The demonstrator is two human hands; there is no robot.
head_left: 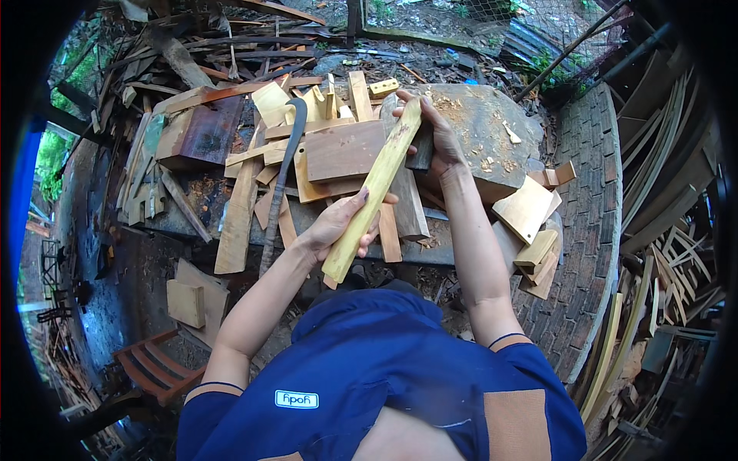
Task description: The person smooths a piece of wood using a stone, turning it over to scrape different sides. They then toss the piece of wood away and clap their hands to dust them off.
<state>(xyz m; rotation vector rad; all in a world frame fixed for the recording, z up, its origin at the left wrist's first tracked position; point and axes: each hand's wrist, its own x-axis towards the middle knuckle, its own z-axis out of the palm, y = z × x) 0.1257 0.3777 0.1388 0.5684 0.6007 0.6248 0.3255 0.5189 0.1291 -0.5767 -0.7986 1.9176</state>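
A long, narrow strip of yellow wood (pixel 381 175) slants across the front of my body, its far end up and to the right. My left hand (pixel 342 224) is closed round its lower part, with the thumb on top. Near the far end, my right hand (pixel 438 132) grips the strip, with fingers partly hidden behind it. A dark block-like piece (pixel 420 147) shows beside the right palm; whether that hand touches it I cannot tell. Below the strip lies a brown rectangular board (pixel 344 151). A curved dark tool (pixel 290 154) with a hooked end rests left of it.
Several wood offcuts (pixel 242 207) cover the bench. A thick stump (pixel 492 146) with shavings stands at the far right of it. Pale wood blocks (pixel 524 209) lie near a low brick surface (pixel 565 253). A slatted wooden chair (pixel 157 365) is at lower left.
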